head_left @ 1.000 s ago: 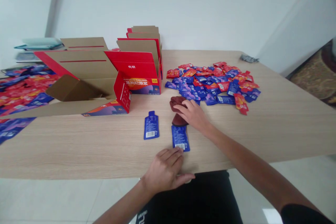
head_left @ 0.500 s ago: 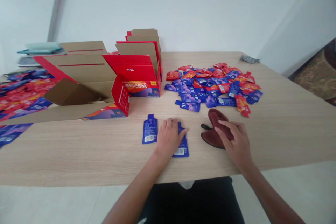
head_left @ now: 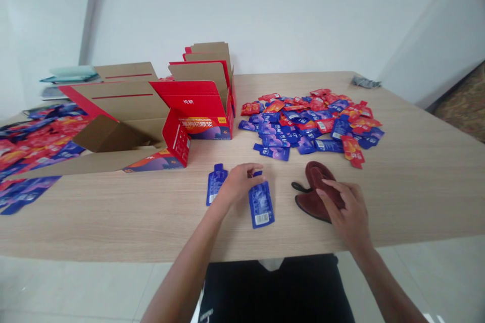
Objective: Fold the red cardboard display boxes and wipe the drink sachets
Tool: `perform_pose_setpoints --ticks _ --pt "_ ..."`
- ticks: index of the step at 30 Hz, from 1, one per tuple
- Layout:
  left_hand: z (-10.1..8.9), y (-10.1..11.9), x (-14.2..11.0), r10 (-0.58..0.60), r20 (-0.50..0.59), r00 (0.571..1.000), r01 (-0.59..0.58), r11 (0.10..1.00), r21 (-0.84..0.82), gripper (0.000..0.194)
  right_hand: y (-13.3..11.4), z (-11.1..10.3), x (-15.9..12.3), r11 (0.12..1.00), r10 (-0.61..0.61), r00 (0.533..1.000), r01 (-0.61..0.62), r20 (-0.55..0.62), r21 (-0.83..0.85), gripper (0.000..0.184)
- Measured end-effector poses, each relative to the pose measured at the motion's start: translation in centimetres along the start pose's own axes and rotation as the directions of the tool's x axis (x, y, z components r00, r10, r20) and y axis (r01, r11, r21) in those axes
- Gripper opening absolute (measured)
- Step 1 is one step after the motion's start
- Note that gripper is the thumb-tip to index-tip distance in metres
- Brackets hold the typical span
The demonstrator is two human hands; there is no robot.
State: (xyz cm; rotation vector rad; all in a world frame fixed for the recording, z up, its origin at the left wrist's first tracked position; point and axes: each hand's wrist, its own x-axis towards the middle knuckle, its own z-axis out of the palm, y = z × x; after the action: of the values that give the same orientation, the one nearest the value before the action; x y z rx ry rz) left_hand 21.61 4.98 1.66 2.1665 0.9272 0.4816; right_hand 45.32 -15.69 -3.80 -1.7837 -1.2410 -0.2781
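So the blue pouch (head_left: 262, 207) is flat on the table (head_left: 151, 222), right in front of the person, barcode end near, narrower end far. Its long axis runs pretty much near to far, with the near end kicked slightly right. The left hand (head_left: 244, 181) is easily the closer one: it's at the far end, so most of the pouch lies near and a bit right of it. Fingers are curled around that end, but I can't tell if they're actually pinching it or just hovering.

Right hand (head_left: 343, 207) is off to the right, well apart from the pouch, thumb and fingers pinching the folded brown cloth (head_left: 316, 207). A second pouch (head_left: 215, 181) sits to the left, partly behind the left wrist. Farther out: red-and-blue pile (head_left: 303, 123) far right, open box (head_left: 176, 141) far left.
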Motion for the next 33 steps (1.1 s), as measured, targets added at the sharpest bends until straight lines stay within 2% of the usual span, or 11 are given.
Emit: perform_pose_setpoints --ticks 4,6,8,11,14,16,22,27,29,30,33 --pt "-3.1 3.1 -1.2 0.103 -0.101 0.989 -0.117 0.983 -0.140 0.028 0.0 -0.1 0.0 1.000 0.002 1.000 -0.002 -0.012 0.004 0.037" --pt "-4.0 4.6 -2.6 0.217 -0.216 0.952 -0.255 0.953 -0.165 0.021 -0.1 -0.1 0.1 1.000 0.004 1.000 -0.004 -0.021 0.006 0.037" --pt "-4.0 5.3 -4.3 0.376 -0.249 0.893 -0.408 0.908 -0.092 0.014 -0.2 -0.2 0.2 1.000 0.003 0.999 -0.002 -0.032 0.019 0.036" --pt "-2.3 4.4 -7.3 0.521 -0.073 0.850 -0.514 0.852 0.097 0.017 -0.2 -0.3 0.2 1.000 0.001 0.999 -0.001 -0.033 0.026 0.035" --pt "0.2 2.1 -10.2 0.548 0.131 0.826 -0.563 0.793 0.234 0.017 -0.1 -0.2 0.0 1.000 0.005 1.000 -0.005 -0.015 0.015 0.036" --pt "1.5 0.9 -11.9 0.558 0.200 0.805 -0.593 0.752 0.287 0.019 0.0 -0.1 0.0 1.000 0.004 1.000 -0.004 -0.001 0.014 0.036" --pt "2.9 0.7 -15.5 0.556 0.137 0.820 -0.554 0.710 0.435 0.037 -1.3 -0.2 1.9 1.000 0.000 0.998 -0.001 0.066 0.018 0.035" --pt "4.5 0.8 -16.9 0.615 0.092 0.783 -0.564 0.640 0.522 0.038 -6.0 -0.3 4.3 0.989 -0.140 0.985 0.134 0.103 0.069 0.031" --pt "5.1 0.3 -17.1 0.632 0.085 0.770 -0.569 0.621 0.539 0.037 -8.0 0.4 3.9 0.964 -0.258 0.946 0.238 0.195 0.122 0.031" --pt "5.4 0.0 -17.2 0.636 0.080 0.767 -0.569 0.618 0.542 0.034 -8.8 0.9 3.2 0.941 -0.333 0.903 0.302 0.272 0.150 0.032" --pt "5.8 -0.6 -17.3 0.638 0.085 0.766 -0.573 0.615 0.542 0.029 -9.6 3.2 0.8 0.855 -0.510 0.705 0.478 0.493 0.202 0.028"
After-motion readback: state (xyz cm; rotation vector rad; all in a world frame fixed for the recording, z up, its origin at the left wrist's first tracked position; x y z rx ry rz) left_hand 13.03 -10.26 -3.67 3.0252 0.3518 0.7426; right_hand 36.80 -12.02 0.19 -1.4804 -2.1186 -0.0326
